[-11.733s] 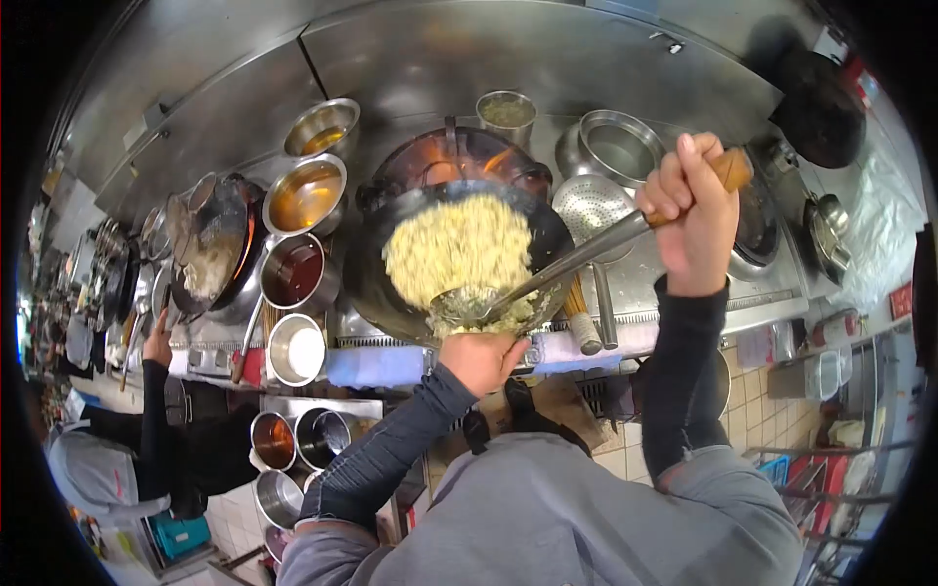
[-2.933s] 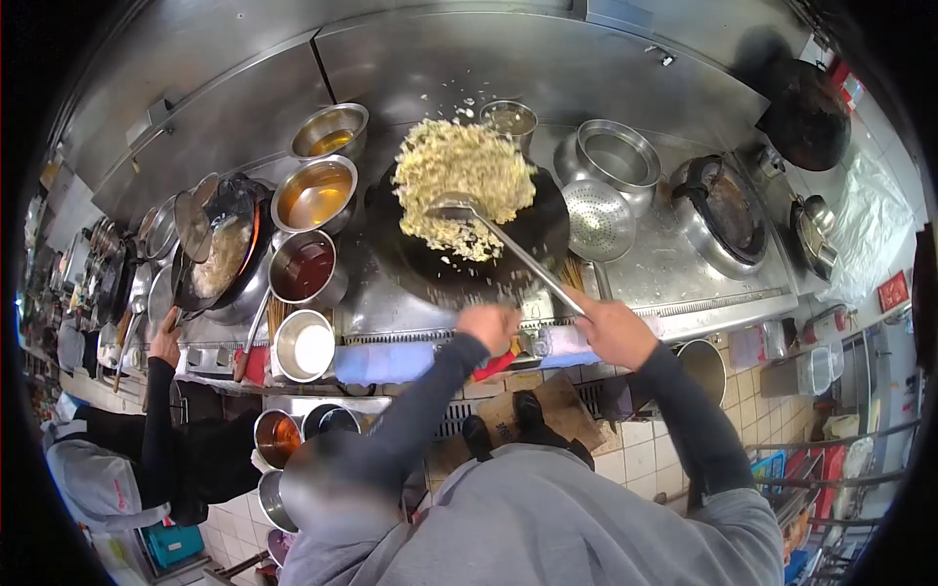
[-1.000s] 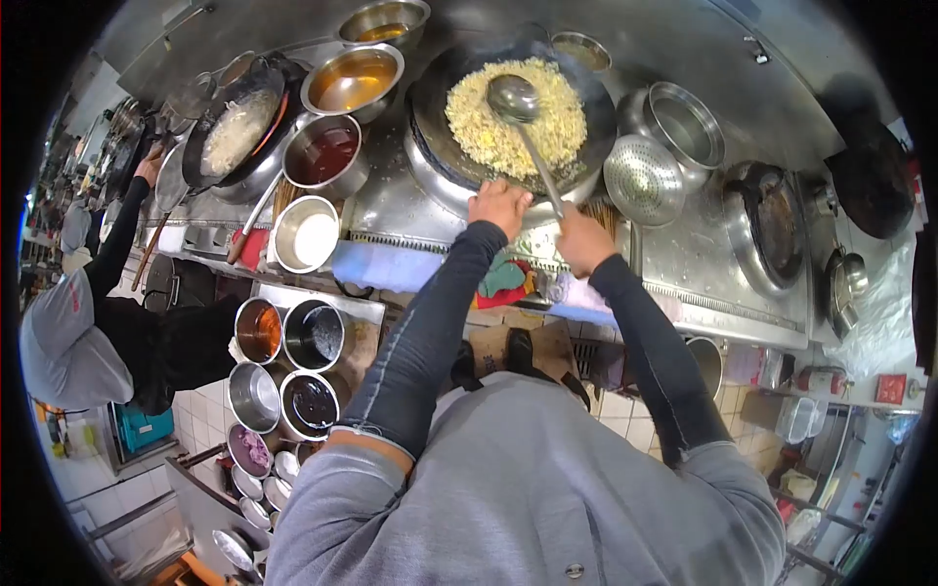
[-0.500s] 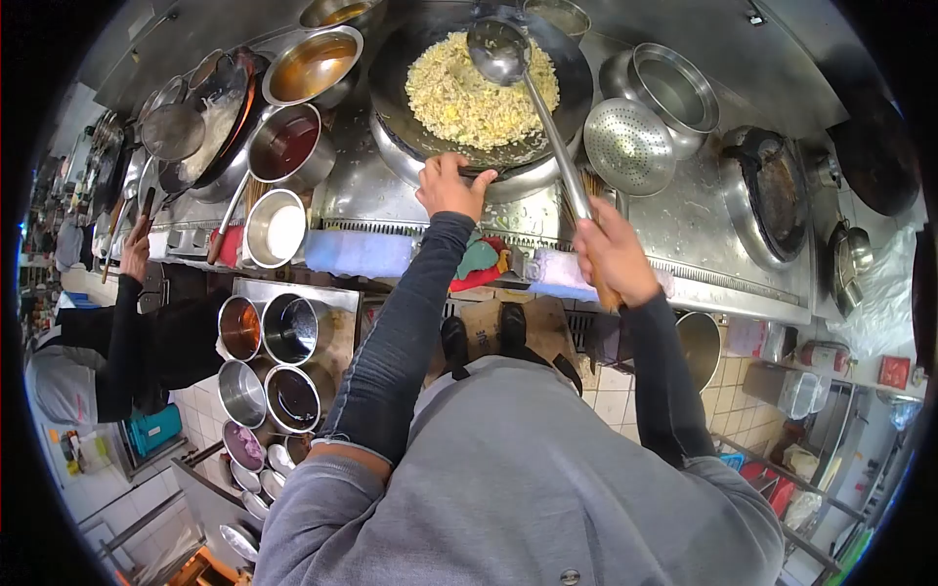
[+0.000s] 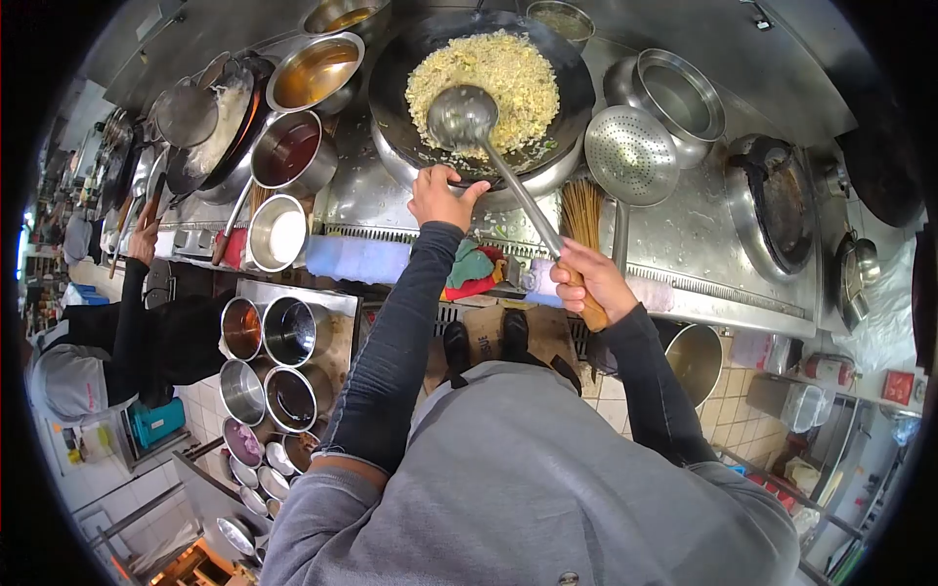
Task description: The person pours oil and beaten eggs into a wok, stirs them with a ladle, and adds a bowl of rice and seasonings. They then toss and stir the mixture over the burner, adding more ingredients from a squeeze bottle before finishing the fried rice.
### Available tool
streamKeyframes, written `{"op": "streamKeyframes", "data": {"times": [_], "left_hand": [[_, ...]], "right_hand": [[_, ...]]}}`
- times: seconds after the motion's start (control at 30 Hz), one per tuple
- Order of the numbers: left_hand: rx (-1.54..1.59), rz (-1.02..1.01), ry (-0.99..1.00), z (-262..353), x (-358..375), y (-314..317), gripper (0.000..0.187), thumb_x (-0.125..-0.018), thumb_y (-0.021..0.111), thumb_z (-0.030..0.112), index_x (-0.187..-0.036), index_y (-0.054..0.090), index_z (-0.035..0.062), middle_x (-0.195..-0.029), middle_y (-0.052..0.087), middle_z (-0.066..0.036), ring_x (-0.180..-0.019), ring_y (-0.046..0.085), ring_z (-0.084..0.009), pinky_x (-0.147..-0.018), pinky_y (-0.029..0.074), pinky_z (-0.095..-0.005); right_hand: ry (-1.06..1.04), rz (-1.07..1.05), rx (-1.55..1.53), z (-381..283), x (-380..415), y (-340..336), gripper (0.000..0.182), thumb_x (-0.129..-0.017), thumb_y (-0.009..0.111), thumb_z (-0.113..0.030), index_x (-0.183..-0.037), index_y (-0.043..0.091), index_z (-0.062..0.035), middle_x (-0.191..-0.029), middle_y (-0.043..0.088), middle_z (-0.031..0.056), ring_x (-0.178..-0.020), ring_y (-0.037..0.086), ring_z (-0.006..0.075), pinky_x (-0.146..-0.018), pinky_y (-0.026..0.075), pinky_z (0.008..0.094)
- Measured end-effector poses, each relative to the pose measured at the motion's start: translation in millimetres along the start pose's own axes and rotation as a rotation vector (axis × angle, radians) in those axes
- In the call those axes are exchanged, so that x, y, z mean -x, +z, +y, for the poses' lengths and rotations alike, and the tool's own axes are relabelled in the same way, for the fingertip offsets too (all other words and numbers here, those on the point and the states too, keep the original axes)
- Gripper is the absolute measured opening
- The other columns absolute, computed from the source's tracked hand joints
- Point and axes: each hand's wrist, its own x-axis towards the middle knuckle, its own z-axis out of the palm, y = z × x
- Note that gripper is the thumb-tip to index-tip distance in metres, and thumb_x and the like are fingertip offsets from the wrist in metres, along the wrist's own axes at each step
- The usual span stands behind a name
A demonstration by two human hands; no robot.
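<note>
My left hand [image 5: 446, 198] is closed on the near edge of a large dark wok [image 5: 388, 88], its thumb lying along the rim. Fried rice [image 5: 503, 73] with yellow and green bits fills the middle of the wok. In my right hand [image 5: 592, 281] is the wooden handle of a long metal ladle [image 5: 463, 115]. The ladle's bowl rests at the near left of the rice, back upward, covering some of it. Its shaft crosses the wok's near rim to the right of my left hand.
A perforated skimmer [image 5: 631, 154] and metal pots [image 5: 681, 95] stand right of the wok. Left are bowls of liquid [image 5: 315, 73] and a pot of white contents [image 5: 277, 233]. A bamboo brush [image 5: 582, 211] lies near the ladle. Another person [image 5: 73, 381] works at far left.
The ladle's bowl has moved from the far right of the rice to its near left, turning over. My right hand has shifted slightly left and down. My left hand stays at the rim.
</note>
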Motion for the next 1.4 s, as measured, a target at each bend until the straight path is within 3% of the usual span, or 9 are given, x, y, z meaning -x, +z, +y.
{"op": "streamKeyframes", "data": {"times": [0.17, 0.33, 0.47, 0.73, 0.87, 0.9, 0.93, 1.23, 1.4], "left_hand": [[0.015, -0.024, -0.106, 7, 1, -8, 0.064, -0.059, 0.084, 0.049, -0.103, 0.053, 0.0143, -0.112, 0.049, -0.008, -0.107, 0.050, -0.0285, -0.087, 0.037, -0.0482], [-0.027, 0.026, -0.284, 11, 3, -10, 0.098, -0.049, 0.086, 0.057, -0.124, 0.038, 0.0146, -0.129, 0.036, -0.016, -0.119, 0.042, -0.0362, -0.093, 0.037, -0.0551], [-0.028, 0.060, -0.296, 7, 2, -6, 0.104, -0.047, 0.087, 0.057, -0.126, 0.036, 0.0134, -0.130, 0.035, -0.016, -0.120, 0.041, -0.0363, -0.093, 0.036, -0.0567], [-0.116, 0.017, -0.022, 3, -3, -16, 0.069, -0.056, 0.081, 0.056, -0.106, 0.057, 0.0153, -0.118, 0.047, -0.009, -0.116, 0.044, -0.0288, -0.094, 0.032, -0.0522], [-0.132, -0.240, 0.300, -16, -14, 1, 0.036, -0.078, 0.064, 0.053, -0.081, 0.069, 0.0172, -0.092, 0.064, -0.001, -0.102, 0.054, -0.0207, -0.090, 0.030, -0.0505], [-0.170, -0.244, 0.382, -14, -16, -4, 0.034, -0.085, 0.058, 0.049, -0.086, 0.068, 0.0165, -0.084, 0.066, -0.001, -0.094, 0.058, -0.0195, -0.089, 0.030, -0.0502], [-0.164, -0.244, 0.395, -13, -17, -6, 0.034, -0.085, 0.058, 0.049, -0.086, 0.068, 0.0165, -0.084, 0.066, -0.001, -0.094, 0.058, -0.0195, -0.089, 0.030, -0.0502], [-0.105, -0.486, 0.652, -6, -44, -13, 0.029, -0.092, 0.050, 0.037, -0.089, 0.065, 0.0122, -0.075, 0.065, -0.012, -0.074, 0.063, -0.0313, -0.077, 0.044, -0.0445], [-0.079, -0.738, 0.600, -10, -56, -18, 0.037, -0.093, 0.047, 0.040, -0.090, 0.069, 0.0112, -0.078, 0.066, -0.017, -0.075, 0.063, -0.0353, -0.071, 0.050, -0.0447]], "right_hand": [[-0.727, 0.488, 1.600, -21, -54, -32, 0.048, -0.095, 0.048, -0.020, -0.140, 0.037, -0.0068, -0.084, 0.059, 0.0083, -0.058, 0.057, 0.0132, -0.049, 0.049, 0.0264], [-0.368, 0.100, 0.758, -45, -126, -11, 0.048, -0.094, 0.050, -0.013, -0.140, 0.038, -0.0089, -0.074, 0.054, 0.0035, -0.058, 0.054, 0.0110, -0.047, 0.046, 0.0281], [-0.584, 0.267, 1.285, -8, -99, -20, 0.048, -0.093, 0.053, -0.022, -0.139, 0.040, -0.0151, -0.090, 0.062, 0.0249, -0.075, 0.061, 0.0383, -0.073, 0.049, 0.0410], [-0.297, 0.552, 2.258, -138, 70, -188, 0.050, -0.095, 0.048, -0.022, -0.142, 0.036, -0.0286, -0.105, 0.064, 0.0171, -0.093, 0.062, 0.0338, -0.081, 0.050, 0.0438], [-0.360, 0.586, 2.054, -149, -8, -128, 0.048, -0.093, 0.048, -0.019, -0.140, 0.039, -0.0267, -0.098, 0.064, 0.0188, -0.084, 0.063, 0.0357, -0.072, 0.050, 0.0461], [-0.851, 0.262, 2.278, -128, -52, -174, 0.042, -0.093, 0.046, -0.022, -0.135, 0.045, -0.0186, -0.088, 0.064, 0.0212, -0.078, 0.063, 0.0379, -0.069, 0.050, 0.0473], [-0.494, 0.426, 2.226, -97, -75, -125, 0.039, -0.093, 0.047, -0.024, -0.129, 0.050, -0.0109, -0.081, 0.064, 0.0216, -0.073, 0.063, 0.0384, -0.069, 0.050, 0.0475], [-0.423, 0.567, 1.809, -37, 44, -32, 0.042, -0.092, 0.050, -0.021, -0.134, 0.047, -0.0156, -0.081, 0.063, 0.0230, -0.076, 0.062, 0.0399, -0.069, 0.049, 0.0480], [-0.456, 0.751, 1.856, -31, -81, -18, 0.039, -0.092, 0.050, -0.022, -0.129, 0.050, -0.0110, -0.078, 0.064, 0.0215, -0.075, 0.062, 0.0396, -0.067, 0.049, 0.0490]]}}
